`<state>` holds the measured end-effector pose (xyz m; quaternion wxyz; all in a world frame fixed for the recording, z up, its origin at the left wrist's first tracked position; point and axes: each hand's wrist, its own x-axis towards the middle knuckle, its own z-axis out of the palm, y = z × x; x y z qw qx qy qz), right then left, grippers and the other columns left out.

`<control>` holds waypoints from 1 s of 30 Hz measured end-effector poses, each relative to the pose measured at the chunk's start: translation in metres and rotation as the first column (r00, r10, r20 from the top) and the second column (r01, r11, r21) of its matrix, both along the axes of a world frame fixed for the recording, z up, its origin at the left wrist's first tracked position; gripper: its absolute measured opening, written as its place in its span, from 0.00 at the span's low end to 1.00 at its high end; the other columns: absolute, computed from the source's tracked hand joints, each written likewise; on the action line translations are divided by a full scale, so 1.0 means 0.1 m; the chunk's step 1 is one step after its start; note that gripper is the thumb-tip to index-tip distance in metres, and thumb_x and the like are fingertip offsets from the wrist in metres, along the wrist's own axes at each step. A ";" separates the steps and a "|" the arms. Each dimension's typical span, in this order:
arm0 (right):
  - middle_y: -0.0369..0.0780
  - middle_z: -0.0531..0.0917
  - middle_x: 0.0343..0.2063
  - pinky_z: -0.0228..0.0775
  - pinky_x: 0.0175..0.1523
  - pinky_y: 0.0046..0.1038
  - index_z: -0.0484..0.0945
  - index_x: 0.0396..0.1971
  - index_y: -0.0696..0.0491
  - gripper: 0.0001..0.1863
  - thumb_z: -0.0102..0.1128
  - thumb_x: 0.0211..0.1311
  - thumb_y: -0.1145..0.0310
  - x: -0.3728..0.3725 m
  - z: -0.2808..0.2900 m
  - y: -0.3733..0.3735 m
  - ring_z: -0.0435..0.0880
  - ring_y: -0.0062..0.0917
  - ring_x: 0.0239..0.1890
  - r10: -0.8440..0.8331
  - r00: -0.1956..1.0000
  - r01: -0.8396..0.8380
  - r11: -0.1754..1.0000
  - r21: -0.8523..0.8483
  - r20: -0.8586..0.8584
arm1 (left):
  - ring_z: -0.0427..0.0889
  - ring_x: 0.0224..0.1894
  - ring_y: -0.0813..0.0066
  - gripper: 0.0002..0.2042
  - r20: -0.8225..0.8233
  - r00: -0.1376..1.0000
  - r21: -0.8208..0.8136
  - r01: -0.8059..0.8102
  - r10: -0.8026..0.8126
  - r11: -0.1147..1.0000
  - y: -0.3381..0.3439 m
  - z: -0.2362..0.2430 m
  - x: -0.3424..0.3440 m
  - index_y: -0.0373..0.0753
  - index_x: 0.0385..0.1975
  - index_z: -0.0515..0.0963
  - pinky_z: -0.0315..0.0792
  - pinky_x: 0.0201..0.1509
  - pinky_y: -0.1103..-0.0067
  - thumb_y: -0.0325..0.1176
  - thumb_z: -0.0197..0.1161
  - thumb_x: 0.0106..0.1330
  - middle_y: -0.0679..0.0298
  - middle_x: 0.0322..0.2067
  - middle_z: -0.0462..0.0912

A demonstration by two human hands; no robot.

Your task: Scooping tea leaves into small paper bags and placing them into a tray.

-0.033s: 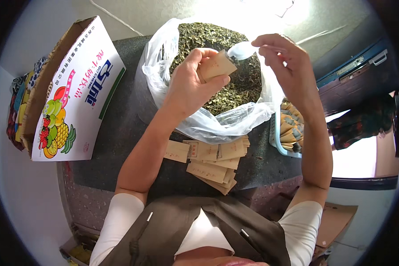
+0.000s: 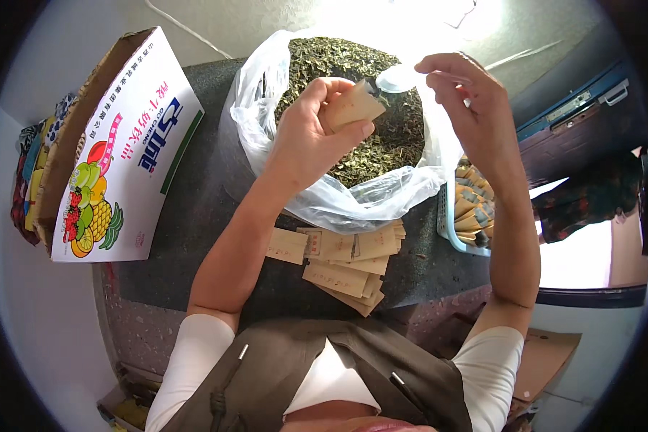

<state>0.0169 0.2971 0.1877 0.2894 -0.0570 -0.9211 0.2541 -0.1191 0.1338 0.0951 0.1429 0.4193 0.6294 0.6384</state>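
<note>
My left hand (image 2: 309,137) grips a small brown paper packet (image 2: 354,108), its mouth tilted up to the right. In my right hand (image 2: 471,97) is a white spoon (image 2: 398,80), pinched by its handle, its bowl just beyond the packet's mouth. Whether anything lies in the bowl cannot be made out in the glare. Beneath both hands sits a clear plastic bag (image 2: 248,129) with its edge folded out, holding dried green-brown leaves (image 2: 371,162). Several flat paper packets (image 2: 349,263) lie overlapping on the dark tabletop (image 2: 194,216) nearer to me.
At the left stands a white printed carton (image 2: 122,173) with fruit pictures and patterned cloth behind it. A light-blue basket (image 2: 450,234) of packets (image 2: 474,205) is at the right, beneath my right forearm. Farther right is a dark case (image 2: 576,122) with a metal latch.
The spoon has drawn slightly up and to the right, away from the packet's mouth. My left hand stays almost still around the packet.
</note>
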 end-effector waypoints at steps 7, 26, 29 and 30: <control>0.37 0.85 0.37 0.71 0.34 0.23 0.83 0.41 0.55 0.11 0.57 0.70 0.64 0.08 -0.12 0.05 0.81 0.18 0.32 -0.102 0.984 0.081 0.986 0.145 0.147 | 0.76 0.34 0.84 0.20 0.192 0.972 0.073 0.121 -0.133 0.990 0.02 0.04 -0.05 0.37 0.50 0.75 0.70 0.34 0.84 0.47 0.60 0.70 0.64 0.36 0.79; 0.26 0.71 0.23 0.60 0.32 0.16 0.84 0.44 0.50 0.10 0.65 0.63 0.70 0.02 -0.14 -0.22 0.66 0.10 0.27 0.159 0.984 -0.136 0.961 -0.242 0.076 | 0.79 0.33 0.82 0.11 0.202 0.949 0.140 0.217 -0.242 0.966 -0.17 0.06 0.11 0.36 0.46 0.76 0.76 0.40 0.82 0.34 0.63 0.68 0.67 0.35 0.82; 0.29 0.77 0.26 0.66 0.36 0.18 0.84 0.44 0.54 0.11 0.65 0.62 0.71 0.00 -0.18 -0.20 0.71 0.11 0.30 0.238 0.968 -0.206 0.933 -0.295 0.077 | 0.79 0.33 0.82 0.13 0.174 0.945 0.121 0.259 -0.278 0.958 -0.14 0.05 0.13 0.35 0.48 0.75 0.75 0.40 0.82 0.35 0.63 0.69 0.66 0.35 0.82; 0.31 0.79 0.28 0.69 0.38 0.19 0.84 0.44 0.56 0.11 0.65 0.63 0.71 -0.01 -0.21 -0.18 0.73 0.11 0.32 0.294 0.953 -0.264 0.921 -0.286 0.066 | 0.79 0.33 0.82 0.15 0.153 0.939 0.106 0.294 -0.308 0.950 -0.14 0.04 0.15 0.34 0.50 0.75 0.75 0.40 0.83 0.36 0.63 0.69 0.65 0.35 0.82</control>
